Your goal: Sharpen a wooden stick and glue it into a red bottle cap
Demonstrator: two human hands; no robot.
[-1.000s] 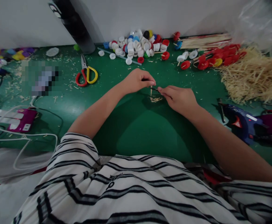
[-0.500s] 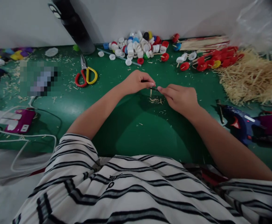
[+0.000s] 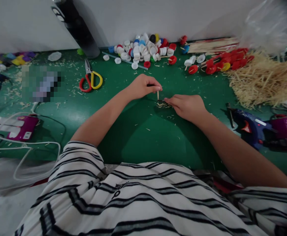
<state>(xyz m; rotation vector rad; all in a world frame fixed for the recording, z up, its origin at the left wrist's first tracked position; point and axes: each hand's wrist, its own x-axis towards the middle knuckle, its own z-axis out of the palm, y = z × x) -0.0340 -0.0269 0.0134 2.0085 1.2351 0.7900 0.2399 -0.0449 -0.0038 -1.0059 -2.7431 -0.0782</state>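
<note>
My left hand (image 3: 143, 87) is closed in a pinch on a short wooden stick (image 3: 158, 95), which points down toward the green tabletop (image 3: 143, 144). My right hand (image 3: 189, 106) is closed on a thin dark blade (image 3: 161, 101); its grip end is hidden by the fingers. The blade lies low, by the stick's lower end. Right under it is a small heap of pale wood shavings (image 3: 163, 105), with loose bits scattered toward me.
Scissors (image 3: 91, 77) lie left of my left hand. Behind are heaped bottle caps (image 3: 143, 49), red caps on sticks (image 3: 217, 64) and a stick bundle (image 3: 213, 45). To the right sit wood fibres (image 3: 266, 80) and a blue glue gun (image 3: 249, 126). A dark bottle (image 3: 81, 31) stands at the wall.
My right hand has moved the blade down along the stick to its lower end, showing more of the stick. More shavings are scattered on the table. My left hand has barely moved.
</note>
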